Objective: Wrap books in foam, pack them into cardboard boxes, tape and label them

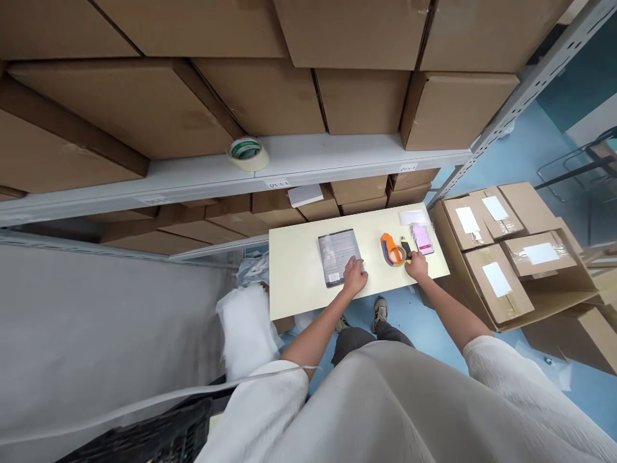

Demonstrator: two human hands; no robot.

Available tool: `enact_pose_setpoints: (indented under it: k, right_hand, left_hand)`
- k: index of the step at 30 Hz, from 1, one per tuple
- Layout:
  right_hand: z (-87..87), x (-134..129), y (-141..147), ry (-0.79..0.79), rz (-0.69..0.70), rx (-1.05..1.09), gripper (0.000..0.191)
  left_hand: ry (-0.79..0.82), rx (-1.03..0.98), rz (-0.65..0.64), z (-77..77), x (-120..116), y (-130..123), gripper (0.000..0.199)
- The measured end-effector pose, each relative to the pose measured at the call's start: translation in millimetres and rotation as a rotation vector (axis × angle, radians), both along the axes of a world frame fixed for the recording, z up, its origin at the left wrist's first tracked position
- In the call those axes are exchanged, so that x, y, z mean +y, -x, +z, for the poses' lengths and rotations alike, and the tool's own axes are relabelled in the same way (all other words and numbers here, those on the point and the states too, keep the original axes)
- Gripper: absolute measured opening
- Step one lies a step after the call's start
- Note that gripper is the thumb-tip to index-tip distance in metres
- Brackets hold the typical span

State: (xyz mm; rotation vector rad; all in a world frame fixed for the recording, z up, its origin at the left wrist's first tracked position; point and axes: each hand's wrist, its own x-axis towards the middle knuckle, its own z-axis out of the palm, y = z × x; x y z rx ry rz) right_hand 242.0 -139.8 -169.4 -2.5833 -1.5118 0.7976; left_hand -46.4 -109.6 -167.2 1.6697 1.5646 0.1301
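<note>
White sleeves [506, 379], hands [355, 276] [416, 266] at grey package [339, 257], orange tape dispenser [391, 251]

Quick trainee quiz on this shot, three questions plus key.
1. True or false: the left hand touches the grey packet.
2. Which is nearer the right hand? A) orange tape dispenser B) grey packet
3. Fill in the blank: the tape roll sits on the ____.

Key: 1 true; 2 A; 3 shelf
</note>
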Motion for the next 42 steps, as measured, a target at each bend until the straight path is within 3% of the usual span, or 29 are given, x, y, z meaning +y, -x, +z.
enact_pose_setpoints:
  k: [6,15,19,23,26,30,34,42]
  right_hand:
    - [-13.5,2.0,-2.3,0.017,0.092,-0.042,0.035]
    - [-12.9,8.9,-13.9,0.012,0.140,-0.040,0.030]
    - [1.0,7.6,-19.4,-0.096,-0.010,0.020,0.039]
    - [32.9,18.6,-8.1,-0.333,-0.161,0.117,0.047]
    - [59.9,35.5,18.8,-0.463,-0.175,0.277,0.046]
    - [77.0,49.9,76.7,-0.406,-0.155,0.491,0.046]
    - [67.4,45.9,142.8,-0.303,-0.147,0.688,0.041]
    - [40.5,34.2,251.0,-0.152,0.030,0.699,0.039]
  left_hand:
    - [0.005,0.014,-0.002,-6.1,-3.4,-15.7,0.056]
    - [0.009,0.008,0.016,-8.5,-9.2,-15.9,0.051]
    - [-0.020,0.012,0.011,-4.0,-7.1,-9.0,0.050]
    - [-0.044,0.021,0.019,3.7,0.4,0.1,0.051]
    - [-0.065,0.010,0.011,10.9,5.4,11.8,0.051]
    - [-0.077,-0.020,0.008,19.3,7.7,42.1,0.050]
    - [-0.085,-0.010,0.045,21.7,5.1,91.2,0.049]
    - [0.006,0.068,0.181,3.7,-10.7,208.4,0.049]
